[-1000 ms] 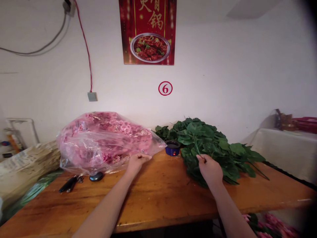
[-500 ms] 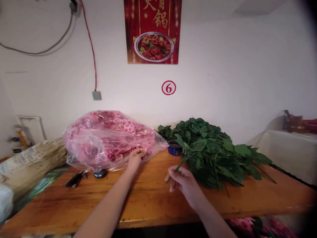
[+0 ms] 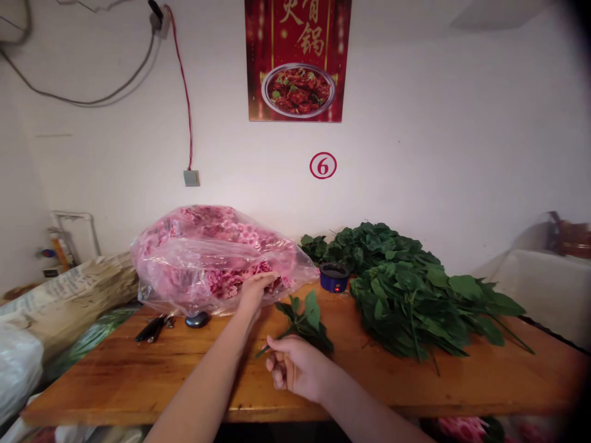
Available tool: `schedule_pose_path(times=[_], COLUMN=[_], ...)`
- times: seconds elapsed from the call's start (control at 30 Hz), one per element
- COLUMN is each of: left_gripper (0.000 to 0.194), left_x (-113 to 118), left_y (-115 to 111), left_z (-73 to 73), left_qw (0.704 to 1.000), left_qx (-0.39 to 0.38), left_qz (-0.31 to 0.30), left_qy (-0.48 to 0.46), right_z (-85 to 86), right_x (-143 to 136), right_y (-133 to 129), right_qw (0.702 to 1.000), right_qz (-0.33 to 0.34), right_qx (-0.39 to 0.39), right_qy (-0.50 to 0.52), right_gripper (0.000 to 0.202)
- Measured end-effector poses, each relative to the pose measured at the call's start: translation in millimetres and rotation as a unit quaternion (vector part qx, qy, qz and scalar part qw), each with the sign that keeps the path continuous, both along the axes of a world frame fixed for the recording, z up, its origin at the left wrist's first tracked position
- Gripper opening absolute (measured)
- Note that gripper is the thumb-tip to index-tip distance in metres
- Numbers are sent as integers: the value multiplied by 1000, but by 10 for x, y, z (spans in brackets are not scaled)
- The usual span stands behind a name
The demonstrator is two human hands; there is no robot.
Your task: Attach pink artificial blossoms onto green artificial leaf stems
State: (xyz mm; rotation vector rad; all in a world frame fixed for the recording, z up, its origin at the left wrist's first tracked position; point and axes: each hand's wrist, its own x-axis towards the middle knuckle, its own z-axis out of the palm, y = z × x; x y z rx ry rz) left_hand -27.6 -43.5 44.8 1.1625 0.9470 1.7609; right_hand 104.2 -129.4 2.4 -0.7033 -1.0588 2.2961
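My left hand (image 3: 257, 291) reaches into the mouth of a clear plastic bag (image 3: 184, 261) full of pink flowers (image 3: 224, 283); its fingertips are hidden among the blossoms. Nearer the table's front, my right hand (image 3: 292, 364) pinches the stem of a green leafy sprig (image 3: 308, 320), whose leaves spread out behind the fingers. A large heap of green leaf stems (image 3: 406, 295) lies to the right. Between bag and heap stands a small round blue container (image 3: 334, 277) with a dark top and a red light.
On the wooden table (image 3: 184, 381) are a black-handled tool (image 3: 150, 329) and a dark oval object (image 3: 197, 319). Brown paper-like bundles (image 3: 87, 295) lie at the left. A pale covered surface (image 3: 540, 292) stands at the right.
My right hand has moved left with the sprig, away from the leaf heap. My left hand reaches slightly deeper among the pink flowers. The view has shifted a little left.
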Motion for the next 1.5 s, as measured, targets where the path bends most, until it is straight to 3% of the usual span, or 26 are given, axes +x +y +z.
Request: schedule_pose_path(times=[0.1,0.17,0.33,0.4,0.47,0.53,0.6,0.7,0.83,1.03,1.13,1.3,1.5], left_gripper=[23,23,24,25,25,25,25,28,23,22,25,23,21], left_x=[-11,-16,-37,-47,-52,-51,-41,-12,21,39,51,70,90], left_y=[-14,-7,17,16,13,14,22,49,82,78,68,45,9], left_z=[20,12,-20,-17,-13,-19,-39,-85,-122,-138,-154,-143,-100], left_qw=[1000,999,1000,1000,1000,999,998,995,988,979,976,972,970], left_qx=[-13,-30,-5,19,24,13,8,17,67,91,80,76,75], left_qz=[-10,-7,-4,-2,1,-10,-30,-44,-19,-50,-84,-99,-71], left_qy=[1,-14,-18,-4,14,29,46,89,139,173,185,199,220], right_z=[-4,3,151,252,340,384,368,271,166,190,199,214,222], right_x=[-101,-148,-149,-107,-53,5,57,109,143,215,258,320,349], right_y=[155,222,261,298,380,499,634,820,991,1092,1113,1116,1128], right_qw=[996,987,918,897,895,883,854,831,851,926,944,942,910], right_qz=[32,63,126,126,81,-34,-168,-276,-304,-199,-160,-152,-210], right_qx=[-3,34,250,317,372,432,472,470,416,315,288,300,349], right_qy=[-84,-144,-281,-280,-234,-180,-141,-112,-99,-59,-5,-23,-81], right_gripper=[33,36,51,53,50,43,36,30,31,32,31,30,29])
